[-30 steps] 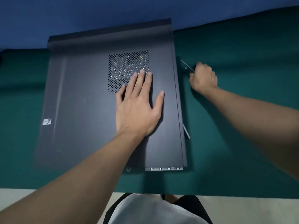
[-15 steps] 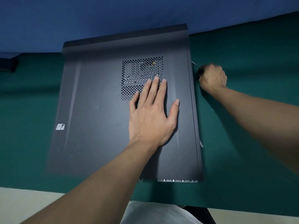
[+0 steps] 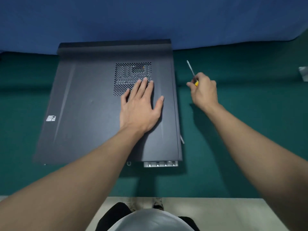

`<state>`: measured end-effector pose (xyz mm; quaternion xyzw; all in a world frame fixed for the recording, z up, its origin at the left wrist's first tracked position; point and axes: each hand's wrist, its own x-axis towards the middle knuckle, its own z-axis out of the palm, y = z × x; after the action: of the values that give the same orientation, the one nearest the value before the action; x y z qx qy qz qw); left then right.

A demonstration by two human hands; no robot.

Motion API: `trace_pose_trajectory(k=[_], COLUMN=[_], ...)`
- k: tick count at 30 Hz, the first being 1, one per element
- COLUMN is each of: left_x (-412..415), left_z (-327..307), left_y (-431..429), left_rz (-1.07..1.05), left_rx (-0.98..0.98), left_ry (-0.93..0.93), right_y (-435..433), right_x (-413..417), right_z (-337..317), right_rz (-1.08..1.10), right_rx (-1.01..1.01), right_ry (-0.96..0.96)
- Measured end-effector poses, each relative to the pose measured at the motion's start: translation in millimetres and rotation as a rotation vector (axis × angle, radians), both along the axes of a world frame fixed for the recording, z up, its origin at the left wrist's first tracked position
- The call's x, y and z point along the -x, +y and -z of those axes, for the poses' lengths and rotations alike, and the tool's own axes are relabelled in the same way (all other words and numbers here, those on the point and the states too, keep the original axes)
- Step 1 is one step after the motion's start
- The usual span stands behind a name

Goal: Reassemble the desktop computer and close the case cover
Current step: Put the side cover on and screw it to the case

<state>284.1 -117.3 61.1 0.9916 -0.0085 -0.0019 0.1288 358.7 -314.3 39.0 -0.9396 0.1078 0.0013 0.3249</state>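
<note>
**Position of work.** The desktop computer [image 3: 100,105] lies on its side on the green-covered desk [image 3: 250,139], toward the left and far part of the cloth. Its cover panel [image 3: 86,130] faces up and appears seated across the chassis.

**Hands.** The left hand [image 3: 140,107] lies flat on the panel with its fingers straight and its fingertips reaching the lower edge of the vent grille [image 3: 130,75]. I judge this to be a brace that keeps the case from sliding and the panel pressed down. The right hand [image 3: 204,90] is curled round the yellow handle of a screwdriver [image 3: 190,69]. The shaft points up and away, and its tip is in the air beside the right edge of the case, not touching it. This looks like preparation for fastening the cover. No screws can be made out.

**Edges.** A small metal tab [image 3: 182,140] protrudes from the right edge near the front corner. A pale slotted bracket [image 3: 160,163] shows below the near edge. Whether the panel is fully home there cannot be told.

**Clearance.**
- Open cloth lies to the right of the case, giving room to work the tool.
- The far edge sits close to the blue backdrop [image 3: 150,19], so access there looks tight.
- A pale object [image 3: 303,74] lies at the far right, well apart.
</note>
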Motion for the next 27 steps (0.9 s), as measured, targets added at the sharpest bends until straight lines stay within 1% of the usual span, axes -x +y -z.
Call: trace_pose_trajectory(k=[3,6,8,11,15,19,27], left_x=[2.1,17.5,42.2,90.5,135.8,156.6,151.6], left_z=[-4.1,-10.4,-12.7,-11.4,-10.7,-11.7,-16.2], left_y=[3.6,17.0,33.0,68.7,119.0,169.3,252.8], left_rz=[0.008,0.09,0.155,0.204,0.166,0.143,0.338], left_rx=[0.08,0.156,0.169,0.135,0.12,0.113,0.024], left_ry=[-0.023,-0.023,-0.01,-0.05,-0.074,-0.077,-0.121], right_y=[4.3,18.6,32.4,59.1,101.8,144.0,204.0], right_x=[37.6,73.7,97.8,129.7,164.0,193.4,231.7], right_z=[-23.5,-47.2,-62.0,-79.6,-93.8,-91.7,-67.8], right_rz=[-0.012,0.049,0.077,0.056,-0.042,-0.09,0.036], right_rx=[-0.058,-0.238,-0.339,-0.47,-0.506,-0.544,-0.571], right_ry=[-0.005,-0.007,-0.015,0.008,0.023,0.009,0.027])
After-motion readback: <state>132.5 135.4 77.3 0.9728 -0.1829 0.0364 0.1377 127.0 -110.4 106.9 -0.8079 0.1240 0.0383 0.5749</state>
